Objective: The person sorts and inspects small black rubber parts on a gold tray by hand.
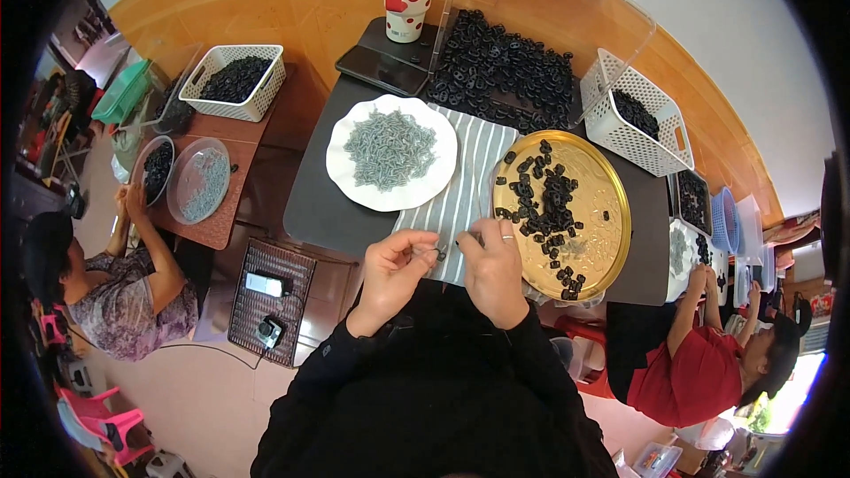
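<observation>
The left hand [394,273] pinches 1 dark part [441,255] in its grip, over the cloth [475,155] between the plate [340,159] of screws [390,150] and the tray [595,179]. The right hand [496,274] is just beside; whether its grip pinches anything, I cannot tell.

Small dark piece [441,255] in left fingertips [426,259]

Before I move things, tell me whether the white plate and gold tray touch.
Apart: the head view shows striped cloth between the plate and tray.

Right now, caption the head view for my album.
Left hand and right hand near a heaped white plate and golden tray.
</observation>
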`<state>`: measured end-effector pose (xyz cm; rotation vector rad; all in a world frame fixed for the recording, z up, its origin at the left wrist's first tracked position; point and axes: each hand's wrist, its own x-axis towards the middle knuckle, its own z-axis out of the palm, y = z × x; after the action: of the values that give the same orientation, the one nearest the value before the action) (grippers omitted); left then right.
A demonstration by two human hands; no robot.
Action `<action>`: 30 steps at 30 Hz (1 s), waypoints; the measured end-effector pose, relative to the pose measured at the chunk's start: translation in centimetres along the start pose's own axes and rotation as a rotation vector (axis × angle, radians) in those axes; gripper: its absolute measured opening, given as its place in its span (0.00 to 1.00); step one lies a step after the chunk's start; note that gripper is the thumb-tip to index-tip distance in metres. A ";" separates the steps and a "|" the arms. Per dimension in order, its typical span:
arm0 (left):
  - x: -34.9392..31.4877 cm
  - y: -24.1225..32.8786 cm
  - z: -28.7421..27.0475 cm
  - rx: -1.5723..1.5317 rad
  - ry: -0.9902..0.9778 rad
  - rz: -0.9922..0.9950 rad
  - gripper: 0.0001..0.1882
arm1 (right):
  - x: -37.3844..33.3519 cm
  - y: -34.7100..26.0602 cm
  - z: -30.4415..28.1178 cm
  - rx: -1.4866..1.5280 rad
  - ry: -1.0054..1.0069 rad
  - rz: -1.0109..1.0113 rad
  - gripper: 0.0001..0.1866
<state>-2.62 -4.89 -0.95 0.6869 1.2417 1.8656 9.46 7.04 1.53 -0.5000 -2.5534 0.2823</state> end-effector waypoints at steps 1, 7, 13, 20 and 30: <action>0.0 0.1 0.1 0.004 0.015 -0.007 0.11 | -0.1 0.1 0.1 0.002 0.000 -0.002 0.07; 0.0 0.3 0.0 0.026 0.025 -0.001 0.11 | -0.2 0.1 0.1 0.095 -0.007 -0.044 0.11; -0.3 0.7 -0.2 0.042 0.030 0.011 0.12 | -0.2 0.9 -2.2 0.154 -0.112 0.030 0.11; -0.4 0.5 0.4 0.012 -0.004 0.008 0.11 | -0.9 0.6 0.2 0.176 0.010 0.010 0.08; -0.9 0.9 3.3 -0.034 -0.163 -0.078 0.15 | -3.2 1.6 -2.3 1.385 0.051 0.660 0.07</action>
<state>0.11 -4.19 1.12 0.7464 1.1147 1.7274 13.74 7.49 1.57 -0.6767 -1.4703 1.9664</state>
